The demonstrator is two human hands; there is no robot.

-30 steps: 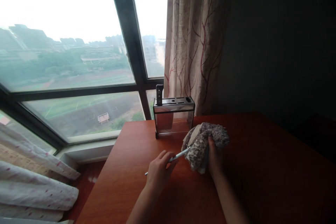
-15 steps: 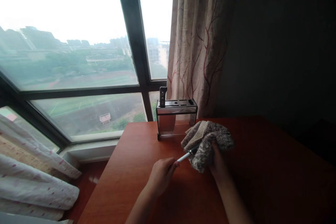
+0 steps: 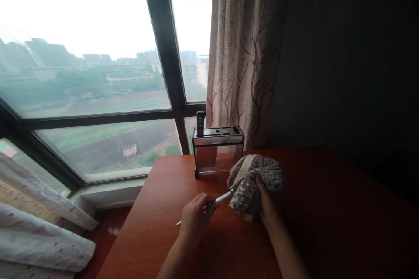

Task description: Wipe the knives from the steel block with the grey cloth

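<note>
My left hand (image 3: 195,216) is closed around a slim silvery rod (image 3: 223,196). One end of the rod pokes out to the left, past the heel of that hand. Its other end runs into a bunched grey-brown fuzzy cloth (image 3: 258,178), where a dark part shows at the fold and the rest is hidden. My right hand (image 3: 266,202) grips this cloth from the right, thumb on top, fingers mostly covered. Behind the cloth stands a clear-sided knife block (image 3: 218,136) with a slotted dark top. One dark handle (image 3: 200,123) rises from its left end.
All of this is over a reddish-brown wooden table (image 3: 157,209). Beyond its far edge are a large window with a dark frame (image 3: 178,115) and a patterned curtain (image 3: 242,52). Another curtain (image 3: 42,235) hangs low on the left. Deep shadow covers the right side.
More of the rod shows to the left of my left hand now. The cloth is bunched differently around the other end. The whole view has shifted slightly.
</note>
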